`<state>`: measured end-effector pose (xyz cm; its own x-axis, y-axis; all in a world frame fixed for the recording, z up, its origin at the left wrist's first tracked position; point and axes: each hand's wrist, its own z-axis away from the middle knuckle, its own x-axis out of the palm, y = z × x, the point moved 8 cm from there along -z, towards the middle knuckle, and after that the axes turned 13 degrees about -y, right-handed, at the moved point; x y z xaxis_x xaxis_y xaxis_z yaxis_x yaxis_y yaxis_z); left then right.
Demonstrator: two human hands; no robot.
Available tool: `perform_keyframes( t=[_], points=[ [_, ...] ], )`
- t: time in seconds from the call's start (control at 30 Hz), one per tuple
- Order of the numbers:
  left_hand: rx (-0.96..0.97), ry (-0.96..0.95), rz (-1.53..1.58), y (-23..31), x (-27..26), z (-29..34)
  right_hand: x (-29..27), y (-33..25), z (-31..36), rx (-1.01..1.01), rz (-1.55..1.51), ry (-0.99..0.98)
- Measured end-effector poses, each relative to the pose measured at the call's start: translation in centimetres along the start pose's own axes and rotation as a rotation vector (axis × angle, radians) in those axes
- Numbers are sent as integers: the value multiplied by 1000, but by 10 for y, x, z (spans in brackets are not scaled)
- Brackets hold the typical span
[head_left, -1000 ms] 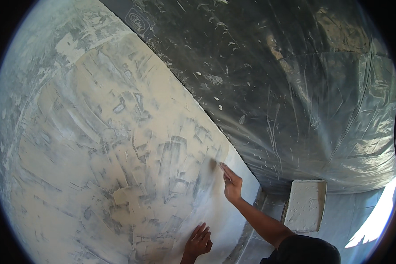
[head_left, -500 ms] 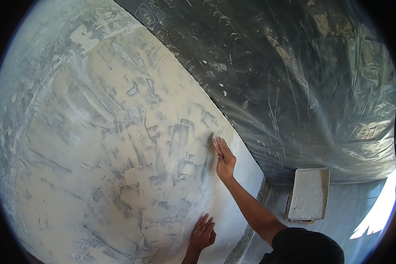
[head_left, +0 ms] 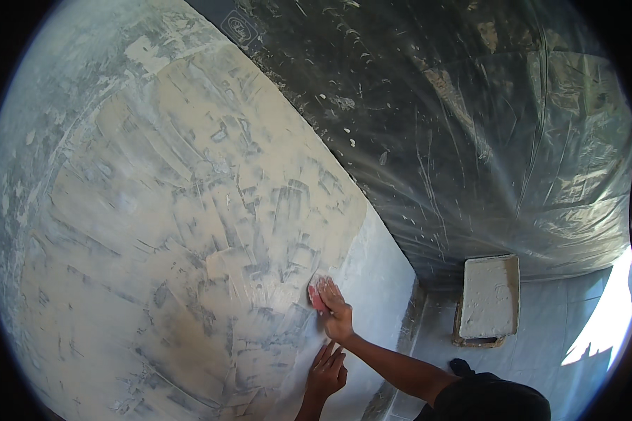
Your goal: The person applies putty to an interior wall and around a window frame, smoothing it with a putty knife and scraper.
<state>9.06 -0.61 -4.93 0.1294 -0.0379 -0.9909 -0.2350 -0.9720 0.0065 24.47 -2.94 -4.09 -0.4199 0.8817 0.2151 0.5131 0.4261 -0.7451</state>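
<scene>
The person near me wears a black short sleeve [head_left: 495, 401], its edge falling above a bare right forearm [head_left: 400, 370]. The left hand [head_left: 326, 380] and right hand [head_left: 338, 319] are bare too, pale smears marking the right fingers [head_left: 328, 289]. The dark rounded tip [head_left: 460, 366] could be a shoe.

A pale wall [head_left: 140, 217], patchy with cream and grey, filled the left side. Along its slanting edge hung dark, glossy plastic sheeting [head_left: 435, 140], creased and flecked with white. Below lay a grey floor [head_left: 551, 309] with thin joint lines. A dazzling white patch of light [head_left: 604, 319] glared at the right rim.
</scene>
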Motion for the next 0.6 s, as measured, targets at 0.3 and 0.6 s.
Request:
perform_keyframes(
  t=[0.3, 0.6],
  points=[
    [26, -39, 40, 5, 6, -4, -41, 4, -29, 41, 85, 1],
    [-9, -15, -3, 1, 9, -2, -136, 55, -67, 148, -252, 332]
  ],
)
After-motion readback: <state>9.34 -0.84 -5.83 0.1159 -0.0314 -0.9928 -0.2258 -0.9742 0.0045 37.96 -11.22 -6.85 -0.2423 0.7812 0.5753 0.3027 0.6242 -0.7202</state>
